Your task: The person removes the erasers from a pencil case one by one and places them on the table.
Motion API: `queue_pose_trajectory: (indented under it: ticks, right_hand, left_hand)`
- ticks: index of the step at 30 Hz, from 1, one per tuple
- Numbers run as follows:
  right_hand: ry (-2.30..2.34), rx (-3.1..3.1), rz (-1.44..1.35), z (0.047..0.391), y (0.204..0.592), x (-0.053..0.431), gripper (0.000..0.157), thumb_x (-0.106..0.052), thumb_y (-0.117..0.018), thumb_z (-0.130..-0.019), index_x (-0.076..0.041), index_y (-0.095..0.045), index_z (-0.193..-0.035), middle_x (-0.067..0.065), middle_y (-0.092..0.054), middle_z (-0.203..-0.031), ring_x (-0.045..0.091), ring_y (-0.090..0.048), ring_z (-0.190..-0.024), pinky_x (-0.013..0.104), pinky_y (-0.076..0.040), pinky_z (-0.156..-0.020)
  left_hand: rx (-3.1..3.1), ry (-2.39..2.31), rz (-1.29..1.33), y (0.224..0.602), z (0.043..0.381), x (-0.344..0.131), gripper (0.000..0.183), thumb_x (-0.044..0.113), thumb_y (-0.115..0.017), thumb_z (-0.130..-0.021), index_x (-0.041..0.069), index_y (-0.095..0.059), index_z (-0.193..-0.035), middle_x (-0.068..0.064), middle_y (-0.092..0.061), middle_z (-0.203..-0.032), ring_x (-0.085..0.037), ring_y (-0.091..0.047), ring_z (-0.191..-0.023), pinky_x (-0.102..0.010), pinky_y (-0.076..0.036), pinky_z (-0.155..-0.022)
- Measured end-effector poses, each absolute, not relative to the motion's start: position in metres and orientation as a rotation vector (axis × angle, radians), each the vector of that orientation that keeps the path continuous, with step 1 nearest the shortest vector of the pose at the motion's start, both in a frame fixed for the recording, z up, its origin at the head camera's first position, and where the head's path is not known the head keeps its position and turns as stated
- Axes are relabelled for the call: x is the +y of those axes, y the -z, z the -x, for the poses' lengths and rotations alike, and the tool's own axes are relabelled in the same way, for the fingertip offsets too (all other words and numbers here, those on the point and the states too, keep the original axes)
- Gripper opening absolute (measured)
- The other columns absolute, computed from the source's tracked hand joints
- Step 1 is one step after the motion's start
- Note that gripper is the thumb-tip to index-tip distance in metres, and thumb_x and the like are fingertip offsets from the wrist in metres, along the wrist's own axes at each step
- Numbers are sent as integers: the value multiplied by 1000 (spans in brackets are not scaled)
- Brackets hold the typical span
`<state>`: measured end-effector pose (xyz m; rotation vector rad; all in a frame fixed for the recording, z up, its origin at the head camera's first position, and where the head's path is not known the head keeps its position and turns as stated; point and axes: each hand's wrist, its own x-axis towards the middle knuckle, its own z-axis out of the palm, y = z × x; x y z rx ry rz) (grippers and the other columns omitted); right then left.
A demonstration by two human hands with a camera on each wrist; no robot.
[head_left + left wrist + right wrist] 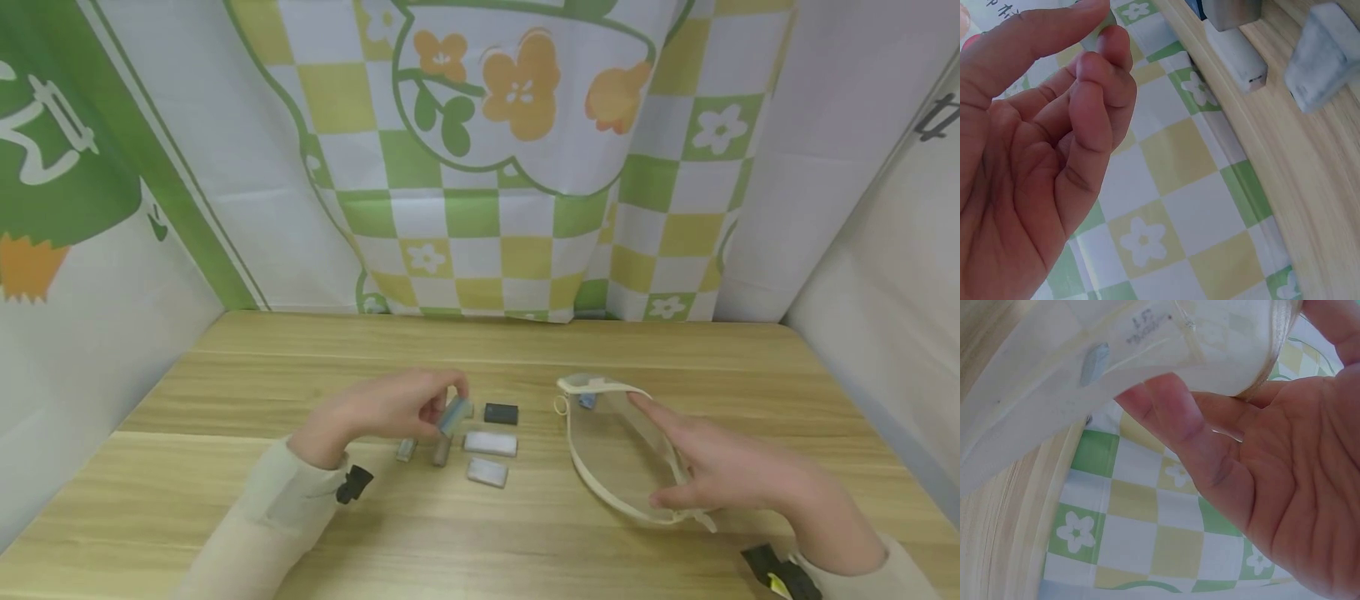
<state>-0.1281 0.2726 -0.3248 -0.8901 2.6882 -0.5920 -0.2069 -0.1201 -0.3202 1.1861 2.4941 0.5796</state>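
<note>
My left hand (393, 406) pinches a pale blue-green bar-shaped block (453, 415) between thumb and fingertips, above several small blocks on the table. In the left wrist view, the fingers mostly hide that block (1102, 32). A see-through mesh zip pouch (611, 450) with a cream edge lies at the right, its mouth spread. My right hand (723, 467) holds the pouch by its right side, thumb low and fingers high along the rim. Inside the pouch is a small light-blue block (587, 401), visible through the mesh in the right wrist view.
Right of my left hand lie a dark block (501, 413), a white block (491, 443) and a whitish-grey block (487, 472). A brownish block (441, 452) and a small greyish block (407, 450) sit below that hand. A checked curtain (472, 250) hangs behind the wooden table (525, 550).
</note>
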Motion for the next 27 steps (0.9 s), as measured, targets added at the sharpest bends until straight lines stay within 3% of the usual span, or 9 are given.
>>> queue_pose_trajectory:
  ticks: [3,9,15,24,27]
  right_hand:
    - [579,2699,895,128,325,273,110,-44,-78,-82,2,-11,-157,18,-60,-128,-4,-45,-63,32,-52,-81]
    - [558,2717,898,127,325,272,110,-45,-77,-82,3,-12,-156,28,-43,-149,-2,-53,-78,42,-53,-92]
    - [551,2726,894,127,325,272,111,-47,-77,-81,2,-13,-157,27,-42,-151,3,-58,-87,46,-52,-95]
    - [547,2725,904,127,326,273,109,-43,-78,-81,2,-13,-156,25,-53,-139,-1,-50,-74,40,-53,-90]
    - [548,2727,915,127,327,272,109,-43,-78,-82,3,-14,-156,26,-47,-147,-1,-50,-78,43,-53,-92]
  left_hand:
    - [2499,-575,-1159,320,207,-122,45,-2,-72,-82,5,-54,-123,4,-53,-75,-6,-47,-67,-21,-46,-62]
    - [2494,-573,-1140,321,211,-126,45,-1,-74,-83,4,-54,-123,2,-54,-77,-7,-49,-69,-22,-47,-65]
    - [2493,-596,-1133,321,213,-130,44,0,-73,-84,3,-53,-123,2,-56,-79,-7,-51,-70,-22,-49,-66]
    - [2498,-600,-1132,326,220,-136,43,0,-72,-83,6,-54,-122,3,-54,-77,-7,-48,-68,-23,-46,-65]
    - [2504,-612,-1125,328,224,-138,44,0,-73,-83,6,-53,-122,3,-54,-78,-7,-48,-68,-23,-46,-66]
